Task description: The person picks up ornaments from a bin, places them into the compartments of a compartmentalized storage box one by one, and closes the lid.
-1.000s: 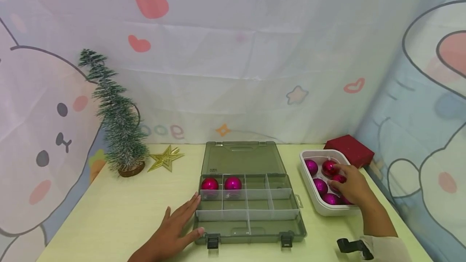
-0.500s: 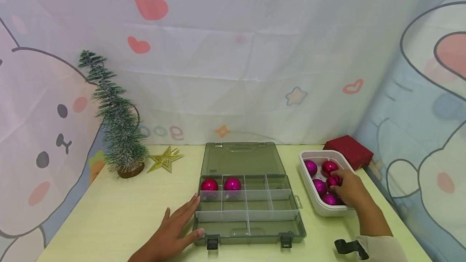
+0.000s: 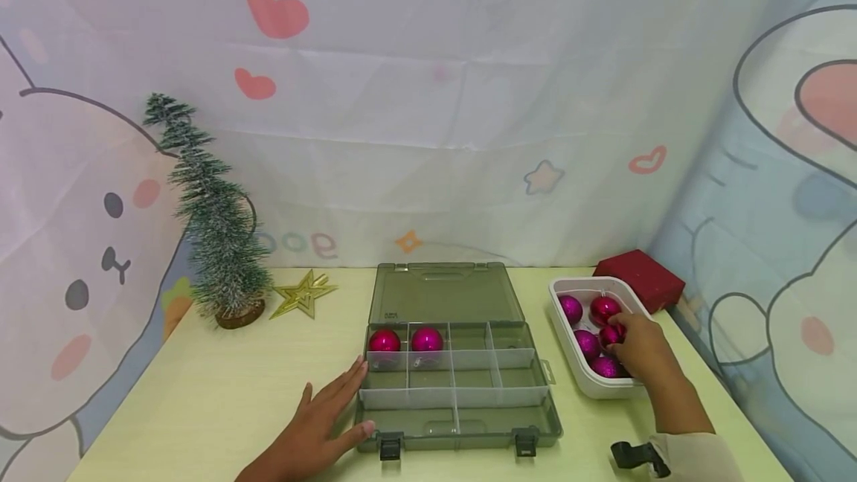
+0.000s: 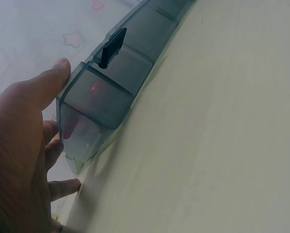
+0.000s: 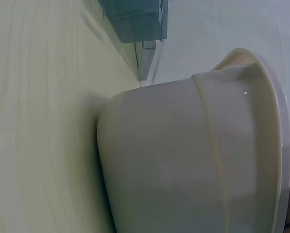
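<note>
In the head view my right hand (image 3: 643, 348) reaches into a white tub (image 3: 602, 389) and pinches a shiny red bauble (image 3: 611, 337) between thumb and fingers. Around it in the tub lie another red bauble (image 3: 605, 310) and several glittery purple baubles (image 3: 586, 344). The right wrist view shows mostly the tub's outer wall (image 5: 159, 155); the fingers' grip is hidden there. My left hand (image 3: 311, 422) rests with extended fingers against the left side of a grey-green divided box (image 3: 462, 437). Two back compartments hold a red bauble (image 3: 384, 341) and a pink-purple bauble (image 3: 427, 339).
The box lid (image 3: 445, 292) lies folded back behind the box. A small frosted Christmas tree (image 3: 221, 222) stands at the back left beside a gold star (image 3: 304, 294). Behind the tub is a dark red box (image 3: 641, 277). A patterned cloth (image 3: 402, 132) hangs behind the table.
My right hand has shifted slightly left and down inside the tub, and its thumb and fingers have come round the red bauble. My left hand stays where it was.
</note>
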Demonstrator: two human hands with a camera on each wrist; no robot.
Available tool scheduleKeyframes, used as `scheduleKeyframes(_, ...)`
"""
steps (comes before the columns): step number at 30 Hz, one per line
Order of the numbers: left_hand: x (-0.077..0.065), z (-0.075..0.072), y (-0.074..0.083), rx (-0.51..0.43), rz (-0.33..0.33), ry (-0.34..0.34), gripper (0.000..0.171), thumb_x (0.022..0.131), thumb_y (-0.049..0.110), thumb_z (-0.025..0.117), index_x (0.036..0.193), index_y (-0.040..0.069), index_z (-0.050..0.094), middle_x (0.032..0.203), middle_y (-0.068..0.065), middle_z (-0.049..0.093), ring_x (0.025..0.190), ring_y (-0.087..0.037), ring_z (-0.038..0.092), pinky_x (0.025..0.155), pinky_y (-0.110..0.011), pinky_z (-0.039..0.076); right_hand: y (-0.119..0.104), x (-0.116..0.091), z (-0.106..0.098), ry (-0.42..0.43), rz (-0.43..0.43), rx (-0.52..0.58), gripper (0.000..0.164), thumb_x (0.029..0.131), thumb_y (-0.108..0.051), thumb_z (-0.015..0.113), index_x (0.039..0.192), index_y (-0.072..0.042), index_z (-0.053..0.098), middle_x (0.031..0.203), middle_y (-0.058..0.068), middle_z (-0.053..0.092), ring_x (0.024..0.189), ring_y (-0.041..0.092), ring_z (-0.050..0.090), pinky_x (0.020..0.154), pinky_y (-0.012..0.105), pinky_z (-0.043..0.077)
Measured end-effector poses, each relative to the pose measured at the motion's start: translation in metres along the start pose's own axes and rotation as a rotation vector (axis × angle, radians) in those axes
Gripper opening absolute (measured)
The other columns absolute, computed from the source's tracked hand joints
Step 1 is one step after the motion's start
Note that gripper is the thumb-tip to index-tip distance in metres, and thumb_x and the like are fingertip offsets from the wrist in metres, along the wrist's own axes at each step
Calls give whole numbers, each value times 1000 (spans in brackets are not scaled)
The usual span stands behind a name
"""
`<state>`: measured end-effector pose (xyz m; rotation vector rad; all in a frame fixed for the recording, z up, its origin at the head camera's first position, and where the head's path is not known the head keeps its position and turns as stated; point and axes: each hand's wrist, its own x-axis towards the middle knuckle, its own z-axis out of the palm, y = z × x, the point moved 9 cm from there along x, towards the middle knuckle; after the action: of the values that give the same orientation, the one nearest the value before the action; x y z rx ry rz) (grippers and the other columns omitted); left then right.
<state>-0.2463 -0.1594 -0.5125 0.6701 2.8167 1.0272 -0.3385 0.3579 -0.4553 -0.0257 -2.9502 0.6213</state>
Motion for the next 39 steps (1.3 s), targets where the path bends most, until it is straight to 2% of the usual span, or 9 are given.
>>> scheduleKeyframes(5, 0, 0, 0, -11, -6, -10, 82, 109, 48, 65, 176, 23, 24, 184, -3, 21, 166, -44, 31, 113, -97, 2, -1, 0, -2, 7, 3, -14, 42, 88, 1, 82, 125, 15, 69, 118, 40, 70, 105, 55, 68, 100, 71, 56)
scheduleKeyframes(9, 0, 1, 1, -22, -7, -18, 82, 110, 47, 65, 176, 21, 24, 184, -4, 21, 166, -44, 30, 113, -97, 1, -2, -3, -6, 17, 3, -6, 42, 90, 1, 81, 127, 15, 68, 123, 41, 70, 109, 57, 68, 101, 71, 56)
scheduleKeyframes(19, 0, 2, -1, -70, -13, -40, 81, 111, 45, 64, 177, 23, 22, 185, -5, 19, 168, -45, 25, 113, -97, -4, -7, -14, -29, 115, -10, 105, 45, 95, -1, 79, 136, 12, 67, 123, 38, 69, 102, 49, 68, 91, 66, 60)
scheduleKeyframes(28, -1, 3, -2, -78, -19, -39, 82, 110, 44, 64, 177, 24, 21, 185, -4, 18, 168, -45, 24, 113, -97, -5, -32, -14, -34, 162, -82, 222, 48, 99, -5, 78, 145, 4, 65, 136, 35, 66, 119, 56, 69, 103, 70, 58)
scheduleKeyframes(31, -1, 4, -2, -78, -22, -41, 82, 110, 45, 64, 177, 25, 21, 185, -3, 18, 169, -44, 23, 113, -96, -6, -45, -13, -33, 154, -122, 276, 46, 101, -9, 79, 145, -2, 67, 135, 29, 70, 119, 49, 71, 102, 59, 63)
scheduleKeyframes(33, 0, 4, -2, -75, -20, -38, 82, 110, 46, 64, 177, 25, 21, 185, -3, 18, 169, -44, 23, 114, -96, -5, -54, -12, -29, 123, -156, 343, 46, 102, -10, 78, 146, -4, 67, 136, 26, 72, 120, 45, 73, 98, 40, 65)
scheduleKeyframes(36, 0, 3, -2, -64, -15, -30, 82, 110, 46, 64, 177, 25, 22, 185, -3, 19, 168, -44, 24, 114, -96, -4, -68, -9, -23, 69, -212, 465, 47, 103, -8, 76, 148, -2, 65, 139, 25, 70, 122, 44, 73, 90, 17, 59)
scheduleKeyframes(38, 0, 2, -1, -58, -11, -22, 82, 110, 46, 64, 177, 24, 23, 185, -3, 20, 168, -44, 25, 113, -96, -3, -79, -8, -20, 37, -232, 535, 47, 103, -6, 76, 149, -1, 64, 142, 26, 70, 126, 46, 72, 90, 14, 58)
scheduleKeyframes(39, -1, 1, 0, -56, -9, -20, 82, 110, 46, 64, 177, 24, 23, 184, -3, 20, 168, -44, 25, 113, -97, -3, -83, -8, -19, 33, -237, 549, 48, 103, -6, 76, 149, -1, 65, 142, 27, 70, 127, 47, 72, 92, 18, 61)
